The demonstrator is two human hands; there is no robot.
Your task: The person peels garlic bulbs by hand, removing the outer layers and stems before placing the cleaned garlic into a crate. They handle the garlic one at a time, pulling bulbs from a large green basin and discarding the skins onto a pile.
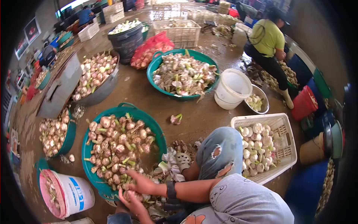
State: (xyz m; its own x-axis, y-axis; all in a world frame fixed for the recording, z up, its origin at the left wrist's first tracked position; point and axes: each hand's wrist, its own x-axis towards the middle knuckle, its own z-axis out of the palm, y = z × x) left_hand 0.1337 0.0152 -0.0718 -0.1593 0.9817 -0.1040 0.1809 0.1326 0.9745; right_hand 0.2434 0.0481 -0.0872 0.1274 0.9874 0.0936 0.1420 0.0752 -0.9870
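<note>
My right hand (pixel 141 183), with a dark band on its wrist, reaches over the near rim of a green tub (pixel 162 128) full of unpeeled garlic bulbs (pixel 112 143). Its fingers look apart, close above my left hand (pixel 133 204). The left fingers curl around what looks like a garlic bulb (pixel 130 195), partly hidden between the hands. Loose garlic skins (pixel 169 164) lie beside the tub near my foot. To my right, a white crate (pixel 285 149) holds cleaned white garlic bulbs (pixel 258 143).
A second green tub (pixel 151 74) of garlic stands ahead, beside a white bucket (pixel 231 89) and a metal bowl (pixel 265 102). A white-and-pink bucket (pixel 76 194) is at lower left. One garlic bulb (pixel 176 118) lies on the wet floor. A person (pixel 266 37) sits at upper right.
</note>
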